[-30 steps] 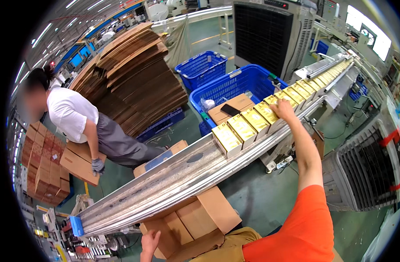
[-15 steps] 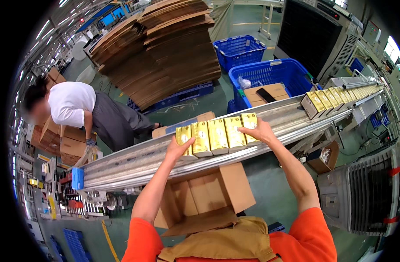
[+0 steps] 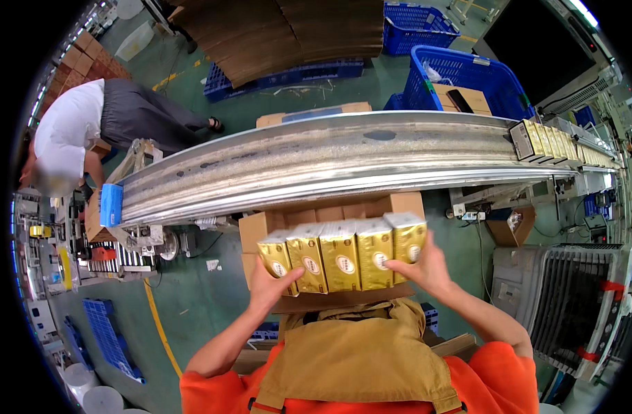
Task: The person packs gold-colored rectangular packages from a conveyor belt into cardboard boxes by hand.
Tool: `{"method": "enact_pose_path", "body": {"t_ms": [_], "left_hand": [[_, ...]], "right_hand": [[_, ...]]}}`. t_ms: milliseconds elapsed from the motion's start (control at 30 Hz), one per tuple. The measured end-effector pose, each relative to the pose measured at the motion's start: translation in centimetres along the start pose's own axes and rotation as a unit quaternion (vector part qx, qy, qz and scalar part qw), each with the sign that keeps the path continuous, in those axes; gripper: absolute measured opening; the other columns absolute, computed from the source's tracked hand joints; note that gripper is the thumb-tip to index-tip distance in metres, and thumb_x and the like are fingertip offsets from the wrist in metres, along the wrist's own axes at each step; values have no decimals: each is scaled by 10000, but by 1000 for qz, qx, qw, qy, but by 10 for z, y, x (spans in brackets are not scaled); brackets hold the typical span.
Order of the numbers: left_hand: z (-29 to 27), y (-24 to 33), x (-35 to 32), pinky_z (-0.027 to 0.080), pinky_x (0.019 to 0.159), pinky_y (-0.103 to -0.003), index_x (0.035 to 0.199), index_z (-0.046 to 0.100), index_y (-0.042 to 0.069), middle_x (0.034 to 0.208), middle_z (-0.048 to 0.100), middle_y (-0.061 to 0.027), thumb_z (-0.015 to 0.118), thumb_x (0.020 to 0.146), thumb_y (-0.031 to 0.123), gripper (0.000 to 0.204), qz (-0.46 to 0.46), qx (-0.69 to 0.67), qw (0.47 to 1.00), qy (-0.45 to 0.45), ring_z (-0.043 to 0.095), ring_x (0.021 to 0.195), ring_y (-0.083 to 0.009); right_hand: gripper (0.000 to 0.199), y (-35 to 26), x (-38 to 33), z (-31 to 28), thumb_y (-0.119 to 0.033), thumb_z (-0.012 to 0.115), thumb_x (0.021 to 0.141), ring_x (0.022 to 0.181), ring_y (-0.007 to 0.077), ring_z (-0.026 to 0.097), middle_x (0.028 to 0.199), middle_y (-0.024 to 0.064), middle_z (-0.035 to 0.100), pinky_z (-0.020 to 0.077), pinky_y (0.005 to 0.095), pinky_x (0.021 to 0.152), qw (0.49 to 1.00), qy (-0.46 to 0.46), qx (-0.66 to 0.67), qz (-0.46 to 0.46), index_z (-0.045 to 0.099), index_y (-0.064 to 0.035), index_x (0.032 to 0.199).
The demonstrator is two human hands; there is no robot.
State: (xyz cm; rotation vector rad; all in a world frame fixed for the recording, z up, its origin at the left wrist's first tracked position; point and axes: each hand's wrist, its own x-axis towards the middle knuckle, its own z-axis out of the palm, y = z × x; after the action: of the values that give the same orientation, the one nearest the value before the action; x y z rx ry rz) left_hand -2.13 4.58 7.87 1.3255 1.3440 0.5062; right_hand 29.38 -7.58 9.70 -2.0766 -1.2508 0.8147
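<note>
The left hand (image 3: 266, 284) pressed the left end of a row of five gold rectangular packs (image 3: 340, 261), thumb across the front; the right hand (image 3: 429, 272) pressed the right end likewise, so the row was pinched between both palms; it hung over an open brown cardboard carton (image 3: 252, 233), on the near side of a long grey metal conveyor (image 3: 302, 155); a line of gold-and-white packs (image 3: 536, 143) stood on the conveyor's right end; a blue plastic basket (image 3: 427, 83) stood beyond, far right
</note>
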Motion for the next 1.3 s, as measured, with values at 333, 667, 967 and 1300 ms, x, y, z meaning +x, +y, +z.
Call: {"method": "enact_pose_path", "body": {"t_ms": [333, 667, 967, 1300], "left_hand": [[85, -243, 119, 518, 779, -413, 1098, 590, -33, 1011, 658, -210, 588, 838, 396, 501, -151, 503, 838, -148, 639, 923, -364], [89, -227, 106, 314, 1053, -485, 1308, 440, 77, 1399, 325, -253, 412, 917, 356, 481, -96, 532, 728, -421, 352, 1270, -414], [116, -125, 106, 488, 831, -447, 1184, 551, 63, 1099, 588, -201, 568, 858, 435, 495, 142, 472, 766, -413, 594, 974, -369], [256, 151, 106, 522, 643, -286, 1091, 594, 10, 881, 642, -133, 631, 876, 193, 284, 261, 205, 887, -322, 649, 758, -200]], "right_hand": [[390, 203, 64, 224, -273, 560, 857, 896, 332, 655, 969, 228, 654, 531, 410, 720, 900, -291, -302, 118, 579, 46, 1081], [554, 173, 60, 203, -376, 658, 768, 923, 305, 644, 959, 190, 652, 527, 411, 771, 908, -266, -305, -110, 526, -32, 1183], [337, 90, 84, 5, -290, 570, 905, 855, 364, 604, 961, 194, 633, 493, 410, 764, 967, -127, 102, -195, 571, -44, 1137], [456, 314, 216, -434, -406, 602, 838, 950, 383, 577, 971, 229, 614, 464, 444, 821, 842, 429, -314, 95, 605, 19, 1004]]}}
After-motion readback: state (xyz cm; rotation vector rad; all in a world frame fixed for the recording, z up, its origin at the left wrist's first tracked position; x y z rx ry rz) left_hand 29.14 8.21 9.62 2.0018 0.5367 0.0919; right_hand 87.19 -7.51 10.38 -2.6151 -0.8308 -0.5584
